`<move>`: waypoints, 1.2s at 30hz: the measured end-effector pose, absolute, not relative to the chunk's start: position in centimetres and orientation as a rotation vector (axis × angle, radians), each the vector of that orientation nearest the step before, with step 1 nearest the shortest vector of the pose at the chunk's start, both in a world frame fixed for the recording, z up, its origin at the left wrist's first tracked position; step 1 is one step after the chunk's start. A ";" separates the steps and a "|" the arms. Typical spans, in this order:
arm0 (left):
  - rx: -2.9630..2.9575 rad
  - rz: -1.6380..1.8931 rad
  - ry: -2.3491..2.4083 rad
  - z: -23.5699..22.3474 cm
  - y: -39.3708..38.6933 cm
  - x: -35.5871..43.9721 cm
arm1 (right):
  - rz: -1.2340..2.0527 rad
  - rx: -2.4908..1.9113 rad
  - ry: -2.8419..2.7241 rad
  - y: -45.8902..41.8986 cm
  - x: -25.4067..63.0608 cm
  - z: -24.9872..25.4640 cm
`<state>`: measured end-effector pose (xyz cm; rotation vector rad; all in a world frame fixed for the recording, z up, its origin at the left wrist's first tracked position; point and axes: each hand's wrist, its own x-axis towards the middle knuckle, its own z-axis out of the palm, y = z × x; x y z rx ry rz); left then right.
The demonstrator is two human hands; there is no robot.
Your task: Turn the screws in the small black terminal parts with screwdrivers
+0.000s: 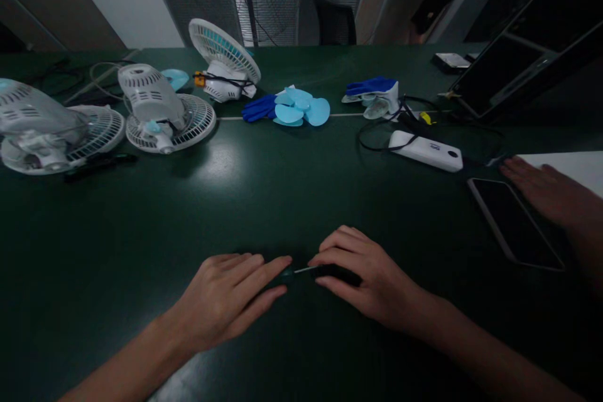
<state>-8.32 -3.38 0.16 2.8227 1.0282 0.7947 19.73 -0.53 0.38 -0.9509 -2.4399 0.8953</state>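
Observation:
Low in the middle of the head view, my left hand point(230, 292) closes round the dark green handle of a screwdriver point(285, 276). A short metal shaft shows between my two hands. My right hand point(365, 273) is closed on a black handle-like piece point(338, 274) at the shaft's other end. Whether the shaft goes into that piece or only meets it, I cannot tell. Both hands rest on or just above the dark green table point(264, 201).
Fan housings point(151, 100) stand at the left, near a black tool point(101, 165). Light blue fan blades point(301, 107) and gloves point(372, 88) lie at the back. On the right are a white power bank-like box point(426, 151), a phone point(513, 223) and another person's hand point(546, 188).

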 end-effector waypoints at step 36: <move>2.791 0.785 0.963 -0.2 -3.6 -8.7 | 0.172 -1.713 -2.172 7.8 35.7 -1.1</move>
